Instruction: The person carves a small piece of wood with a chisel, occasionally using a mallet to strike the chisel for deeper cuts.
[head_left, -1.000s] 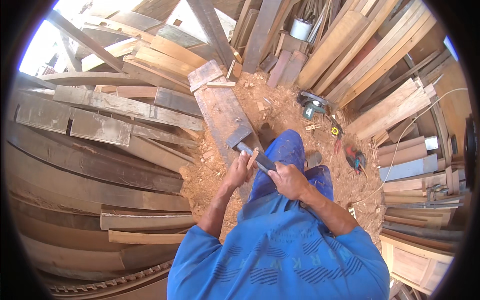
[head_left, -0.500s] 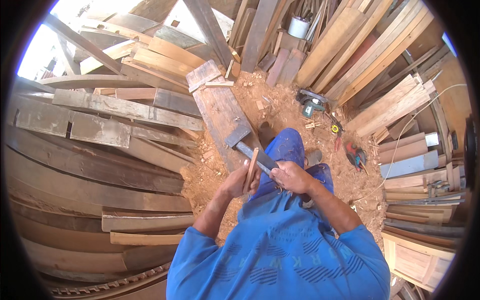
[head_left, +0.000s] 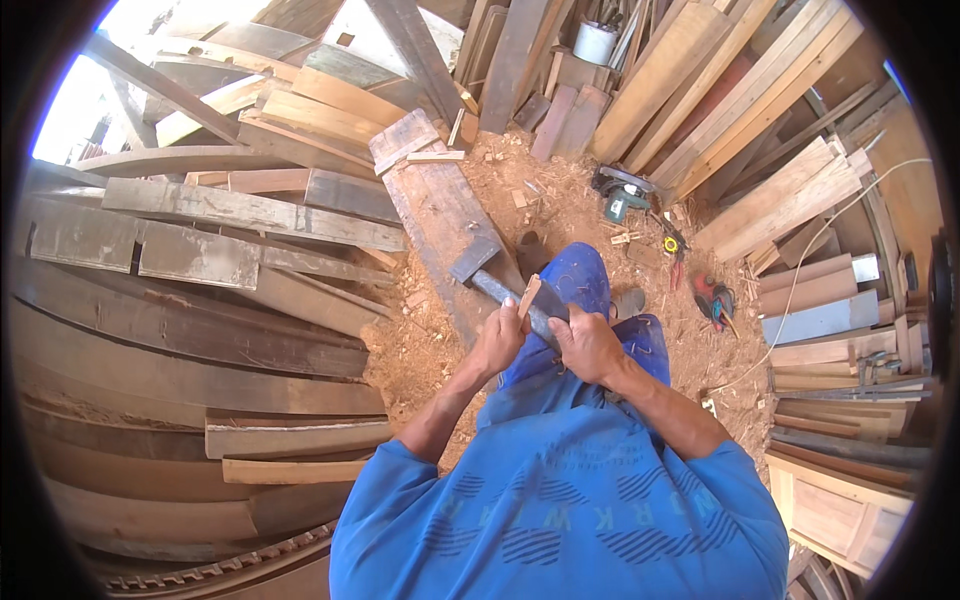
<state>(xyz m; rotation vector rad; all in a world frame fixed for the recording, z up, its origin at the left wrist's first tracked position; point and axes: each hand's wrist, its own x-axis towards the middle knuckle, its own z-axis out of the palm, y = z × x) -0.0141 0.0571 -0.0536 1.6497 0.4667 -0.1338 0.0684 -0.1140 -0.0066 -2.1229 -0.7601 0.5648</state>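
Observation:
My left hand (head_left: 503,338) is closed around a small strip of wood (head_left: 530,296), its upper end tilted up past my fingers. Close beside it, my right hand (head_left: 588,345) grips a dark flat blade (head_left: 549,303); its handle is hidden in my fist. The blade lies against or just behind the strip. Under both hands, a tool with a blocky grey head (head_left: 475,260) and a thick bluish-grey handle slants from the worn plank bench (head_left: 440,205) toward my lap. The handle's lower end is hidden by my right hand.
Wood shavings (head_left: 510,185) cover the floor. Beyond my knees are a green power tool (head_left: 622,203), a yellow tape measure (head_left: 671,244) and a red-and-black tool (head_left: 714,300). Stacked boards (head_left: 200,330) crowd the left, and planks (head_left: 665,85) lean at the back.
Both hands have moved slightly up and right. The wood strip now leans more to the right, and my right hand has turned, tilting the blade more upright.

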